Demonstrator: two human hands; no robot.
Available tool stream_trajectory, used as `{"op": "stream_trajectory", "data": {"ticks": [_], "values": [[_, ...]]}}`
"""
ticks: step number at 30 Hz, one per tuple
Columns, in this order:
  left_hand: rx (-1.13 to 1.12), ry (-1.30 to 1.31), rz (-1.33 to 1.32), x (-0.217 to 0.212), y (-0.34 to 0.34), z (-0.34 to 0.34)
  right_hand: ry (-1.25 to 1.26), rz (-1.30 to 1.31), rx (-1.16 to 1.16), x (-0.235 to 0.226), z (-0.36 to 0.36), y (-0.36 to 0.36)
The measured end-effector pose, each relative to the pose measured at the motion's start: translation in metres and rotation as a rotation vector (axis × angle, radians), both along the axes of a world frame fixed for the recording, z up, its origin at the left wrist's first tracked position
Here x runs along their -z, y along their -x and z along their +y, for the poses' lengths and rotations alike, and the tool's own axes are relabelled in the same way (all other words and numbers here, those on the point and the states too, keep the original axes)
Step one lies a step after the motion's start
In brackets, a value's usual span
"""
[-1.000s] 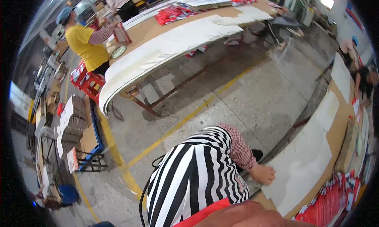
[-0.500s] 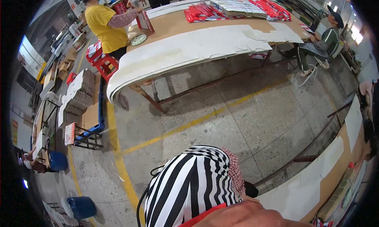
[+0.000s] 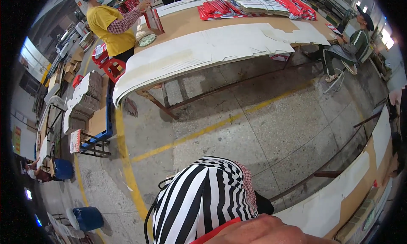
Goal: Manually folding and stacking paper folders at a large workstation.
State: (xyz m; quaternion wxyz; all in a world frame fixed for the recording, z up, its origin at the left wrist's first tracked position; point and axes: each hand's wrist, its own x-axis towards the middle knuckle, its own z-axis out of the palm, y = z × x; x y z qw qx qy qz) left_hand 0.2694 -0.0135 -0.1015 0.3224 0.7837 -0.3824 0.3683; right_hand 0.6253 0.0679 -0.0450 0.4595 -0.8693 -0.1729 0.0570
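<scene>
Neither of my hands shows. Black-and-white striped clothing (image 3: 203,197) covers my body at the lower middle, with a red-and-white checked sleeve (image 3: 249,189) along its right side. Past the edge of that sleeve nothing of my arm can be made out. Closest to me on the right is a work table (image 3: 326,212) topped with white sheet and brown cardboard. Whether either hand touches it is hidden.
A long table (image 3: 203,46) stands ahead, bearing red-and-white flat pieces (image 3: 220,9). At its left end a person in yellow (image 3: 104,25) handles a box (image 3: 153,21). Another person (image 3: 358,46) sits at right. Cardboard stacks (image 3: 87,95) and blue barrels (image 3: 87,218) stand left.
The view has shifted slightly. The person in yellow has turned a little, hands still near the box. My hands stay out of sight in both frames.
</scene>
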Motion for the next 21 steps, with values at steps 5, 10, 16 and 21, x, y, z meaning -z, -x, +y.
{"op": "stream_trajectory", "data": {"ticks": [5, 10, 16, 21], "values": [[0.006, -0.039, 0.013, -0.008, 0.002, 0.004, 0.032, -0.092, 0.033, -0.025, -0.002, 0.004], [-0.005, -0.105, -0.119, -0.023, 0.005, 0.022, 0.06, -0.196, 0.12, -0.058, -0.029, 0.018], [0.035, -0.361, 0.012, -0.019, -0.012, 0.025, 0.044, -0.331, 0.314, -0.107, -0.101, 0.047], [-0.02, -0.45, 0.068, -0.023, 0.005, 0.034, 0.06, -0.381, 0.312, -0.126, -0.113, 0.094]]}}
